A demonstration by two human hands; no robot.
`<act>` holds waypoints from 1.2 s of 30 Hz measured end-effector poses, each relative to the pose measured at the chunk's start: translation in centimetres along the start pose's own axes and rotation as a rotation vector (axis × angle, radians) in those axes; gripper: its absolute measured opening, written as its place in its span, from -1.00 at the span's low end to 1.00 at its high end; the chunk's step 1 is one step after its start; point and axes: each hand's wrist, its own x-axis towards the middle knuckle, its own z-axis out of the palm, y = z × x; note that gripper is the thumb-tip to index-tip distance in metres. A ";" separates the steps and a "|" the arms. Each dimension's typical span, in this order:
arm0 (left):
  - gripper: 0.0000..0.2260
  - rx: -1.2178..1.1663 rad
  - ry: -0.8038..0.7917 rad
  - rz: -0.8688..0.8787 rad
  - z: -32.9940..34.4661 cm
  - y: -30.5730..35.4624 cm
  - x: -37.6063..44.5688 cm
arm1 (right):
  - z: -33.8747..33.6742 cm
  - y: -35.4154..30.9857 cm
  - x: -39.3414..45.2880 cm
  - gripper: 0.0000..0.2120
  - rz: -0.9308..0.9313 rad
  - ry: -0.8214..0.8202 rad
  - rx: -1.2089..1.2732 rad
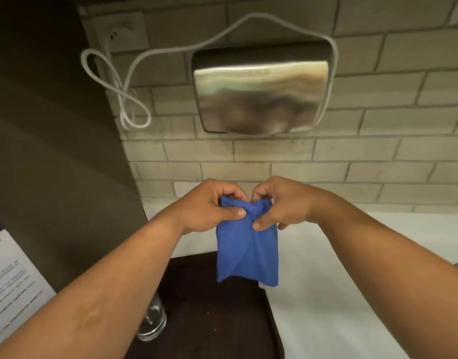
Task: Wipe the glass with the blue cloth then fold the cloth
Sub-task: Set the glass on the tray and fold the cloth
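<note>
Two hands meet in the middle of the head view, the only view I have, and both are pinched onto the same thing: the soft blue cloth (247, 244). My left hand (209, 207) grips the cloth's top edge at its left corner, thumb pressed across the front, fingers curled behind. My right hand (279, 204) holds the top edge just beside it, thumb forward and fingers tucked over the bunched fabric. The two thumbs are near each other, almost touching. The cloth hangs down from them in a narrow, creased panel, already doubled over itself by the look of the diagonal fold lines, and it is clear of the surface below.

The clear round drinking glass (152, 320) stands upright on the dark brown desk (209, 320), low and left, partly hidden under my left forearm and well apart from the cloth. Neither hand touches it.

I judge the wiping to be finished and the folding to be the step in hand. The next move, as I read it, calls for squaring the gathered top edge so the corners meet, then bringing the hanging lower edge up, or laying the cloth flat on the desk to press the fold. The bunching at the top needs smoothing first, or the fold will come out lopsided.
</note>
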 end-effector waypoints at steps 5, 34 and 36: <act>-0.83 0.080 0.042 -0.047 0.1 2.1 1.4 | -3.9 0.2 -1.4 -0.77 -0.038 0.039 -0.064; -0.09 0.870 -0.203 -0.391 26.6 -8.2 -2.0 | 14.3 21.3 -5.3 -0.40 0.044 -0.024 -0.456; 0.17 0.961 -0.351 -0.436 27.2 -9.4 -1.2 | 15.8 22.3 -4.9 -0.08 0.028 -0.120 -0.573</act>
